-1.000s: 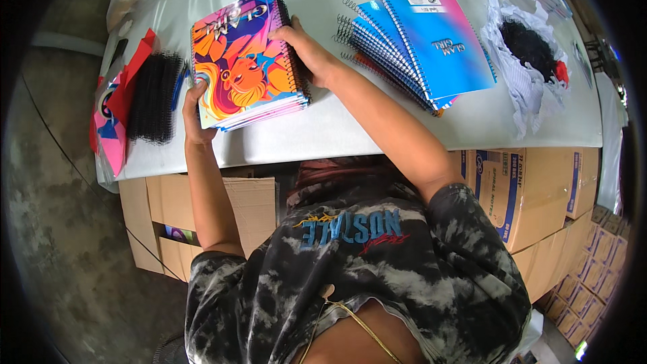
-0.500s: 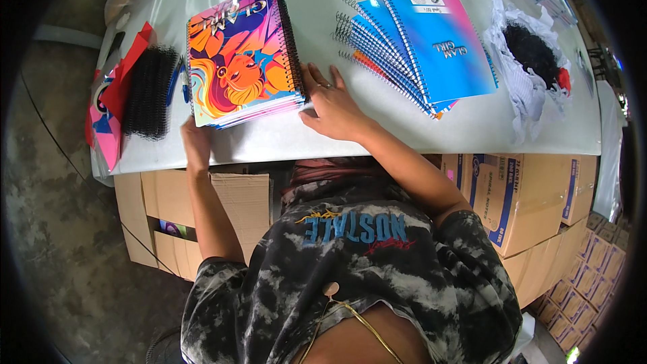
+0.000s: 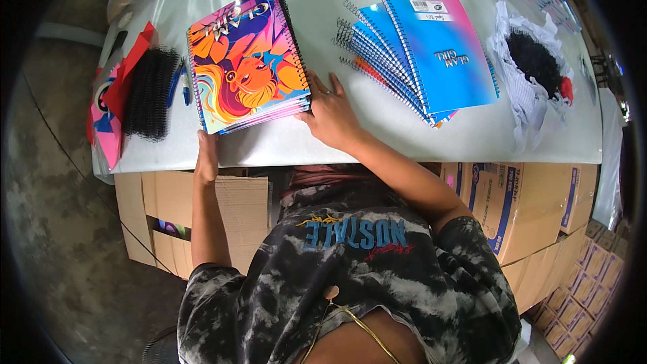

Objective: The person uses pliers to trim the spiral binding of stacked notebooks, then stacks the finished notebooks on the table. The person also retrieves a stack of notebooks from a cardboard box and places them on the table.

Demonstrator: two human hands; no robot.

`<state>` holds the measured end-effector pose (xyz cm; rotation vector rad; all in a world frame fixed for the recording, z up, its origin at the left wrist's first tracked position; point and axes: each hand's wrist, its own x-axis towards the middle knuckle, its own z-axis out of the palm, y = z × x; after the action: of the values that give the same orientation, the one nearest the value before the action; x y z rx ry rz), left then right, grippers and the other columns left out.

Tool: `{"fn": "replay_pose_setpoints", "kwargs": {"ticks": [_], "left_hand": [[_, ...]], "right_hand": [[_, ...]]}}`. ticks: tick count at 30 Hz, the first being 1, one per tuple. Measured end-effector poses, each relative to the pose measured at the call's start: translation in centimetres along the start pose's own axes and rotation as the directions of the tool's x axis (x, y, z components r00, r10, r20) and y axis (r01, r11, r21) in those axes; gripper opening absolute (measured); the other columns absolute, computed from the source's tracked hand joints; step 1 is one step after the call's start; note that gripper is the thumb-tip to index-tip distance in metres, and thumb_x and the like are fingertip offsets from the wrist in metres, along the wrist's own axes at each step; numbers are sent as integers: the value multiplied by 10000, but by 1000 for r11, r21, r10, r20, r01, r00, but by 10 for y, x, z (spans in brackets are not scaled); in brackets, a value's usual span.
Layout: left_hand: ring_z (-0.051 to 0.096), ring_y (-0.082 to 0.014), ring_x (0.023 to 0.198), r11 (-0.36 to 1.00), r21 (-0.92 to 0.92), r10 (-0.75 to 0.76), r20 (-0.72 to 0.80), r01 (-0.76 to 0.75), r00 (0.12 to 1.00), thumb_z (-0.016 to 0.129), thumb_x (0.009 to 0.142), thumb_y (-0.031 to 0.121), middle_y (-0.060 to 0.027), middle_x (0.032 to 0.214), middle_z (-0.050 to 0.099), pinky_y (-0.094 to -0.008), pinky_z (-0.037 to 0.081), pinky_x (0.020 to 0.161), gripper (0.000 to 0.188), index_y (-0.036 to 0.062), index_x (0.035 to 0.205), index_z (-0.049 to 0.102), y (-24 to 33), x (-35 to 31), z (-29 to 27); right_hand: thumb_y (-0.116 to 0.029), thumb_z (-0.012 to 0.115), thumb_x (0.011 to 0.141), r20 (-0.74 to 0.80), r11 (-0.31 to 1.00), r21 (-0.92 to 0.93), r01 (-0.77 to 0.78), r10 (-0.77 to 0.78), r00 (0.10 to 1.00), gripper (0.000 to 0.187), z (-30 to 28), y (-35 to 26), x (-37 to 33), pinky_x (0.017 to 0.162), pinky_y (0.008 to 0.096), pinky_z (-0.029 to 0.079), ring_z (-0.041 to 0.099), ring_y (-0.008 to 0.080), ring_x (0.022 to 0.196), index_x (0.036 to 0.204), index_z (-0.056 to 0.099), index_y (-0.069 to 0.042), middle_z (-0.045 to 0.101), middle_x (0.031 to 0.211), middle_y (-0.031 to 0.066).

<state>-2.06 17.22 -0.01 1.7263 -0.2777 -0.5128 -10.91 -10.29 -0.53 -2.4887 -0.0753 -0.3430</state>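
Note:
A stack of spiral notebooks [image 3: 249, 71] with bright orange and purple illustrated covers lies on the table in front of me, turned at a slant. At its near left corner, my left hand [image 3: 208, 154] holds the edge, its fingers partly hidden by the stack. My right hand [image 3: 331, 116] is closed against the opposite side, thumb at the near right corner and some fingertips hidden by the coils. Further right lies a fanned pile of blue and pink spiral notebooks [image 3: 441, 54], touched by neither hand.
Black binding coils [image 3: 149, 94] lie at the left, beside a blue pen [image 3: 186, 86] and red and pink sheets [image 3: 128, 71]. A white wrapper [image 3: 526, 104] holding black coils [image 3: 532, 54] lies at the right. Cardboard boxes [image 3: 522, 202] stand below the table edge.
The illustrated stack has turned slightly, and its near edge has come a little toward me. My left hand has shifted slightly right and nearer. My right hand remains at the stack's side.

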Motion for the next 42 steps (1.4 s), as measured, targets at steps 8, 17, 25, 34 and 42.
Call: {"fn": "replay_pose_setpoints", "kwargs": {"ticks": [8, 17, 25, 34, 42], "left_hand": [[185, -287, 1378, 918, 129, 375, 35, -376, 926, 307, 858, 702, -188, 1487, 206, -389, 114, 1118, 965, -49, 1436, 130, 5, 9, 0], [463, -239, 1194, 800, 105, 516, -624, -591, 587, 392, 961, 357, -186, 1266, 516, -354, 310, 1040, 526, -77, 1242, 489, 51, 32, 76], [363, -280, 1289, 817, 51, 493, -577, -574, 651, 388, 915, 397, -208, 1384, 388, -387, 227, 1088, 630, -44, 1361, 326, 38, 23, 68], [250, -407, 1344, 550, 819, 336, -398, 165, 854, 573, 830, 205, -351, 1400, 263, -518, 126, 1095, 763, -148, 1364, 155, -12, -30, 91], [276, -425, 1323, 493, 855, 369, -375, 164, 850, 565, 881, 343, -371, 1370, 298, -524, 142, 1095, 782, -199, 1310, 201, -3, 25, 80]], "right_hand": [[-210, 694, 783, 21, 987, 158, -19, 16, 1000, 876, 1, -1, 5, 1114, 499, 126, 170, 364, 1381, 1415, 142, 41, 171, 1472, 251], [-237, 716, 781, -293, 821, 440, 364, -252, 922, 997, -7, -16, 24, 1117, 460, 147, 44, 405, 1402, 1458, 9, -56, -24, 1502, 271], [-231, 711, 779, -182, 869, 448, 213, -144, 973, 920, -8, -5, 18, 1107, 528, 157, 143, 424, 1378, 1450, 113, -37, 83, 1497, 261], [-284, 702, 771, 100, 997, 61, -41, 35, 994, 896, -5, 3, 13, 1111, 539, 98, 285, 306, 1354, 1428, 164, 4, 243, 1475, 198], [-261, 692, 784, 3, 998, 59, -27, 27, 1000, 840, 13, 20, 64, 1100, 545, 146, 336, 308, 1323, 1417, 203, -4, 322, 1439, 191]]}}
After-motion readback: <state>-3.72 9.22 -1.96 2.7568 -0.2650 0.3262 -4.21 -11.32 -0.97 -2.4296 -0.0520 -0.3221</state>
